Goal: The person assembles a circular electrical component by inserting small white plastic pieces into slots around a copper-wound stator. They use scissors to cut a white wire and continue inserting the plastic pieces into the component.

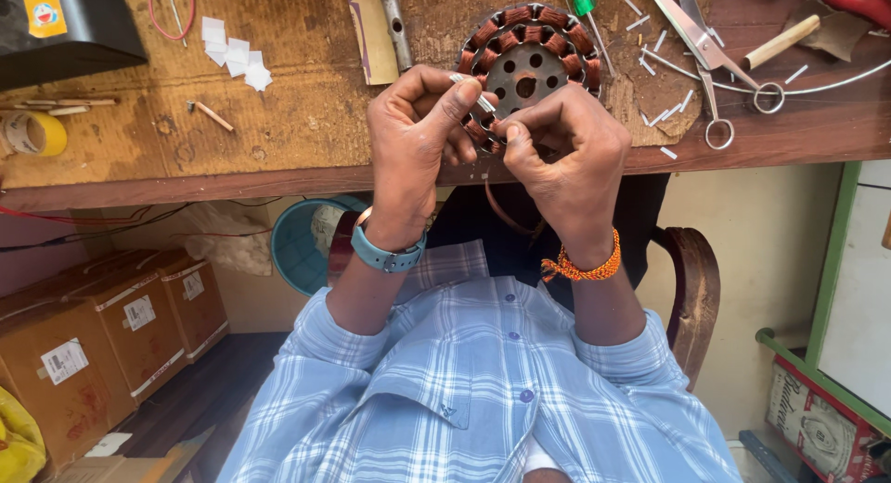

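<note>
Nearest the camera is the person's blue checked shirt, sleeves rolled to the forearms. Above it both hands meet at the near edge of the bench.

The left hand wears a grey-blue watch at the wrist. Its thumb and forefinger are pinched shut on a small pale strip, held against the near-left rim of the stator. The right hand, with an orange thread band at the wrist, has its fingers curled closed on the stator's near edge, the fingertips pressed into the copper windings there. Whether it grips the wire or only the rim I cannot tell.

The stator is a round ring of copper coils around a dark metal hub with holes. It rests on the bench just beyond the hands, tilted slightly toward them, its near part hidden by the fingers. A copper wire loop hangs below the bench edge between the wrists.

Just right of the stator lies a green-handled screwdriver, and further right a pair of scissors among scattered pale strips. To the left are a metal tube, white paper squares, a roll of tape and a black box.

Under the bench stand a teal bucket and brown cartons at the left. A wooden chair arm shows at the right.
</note>
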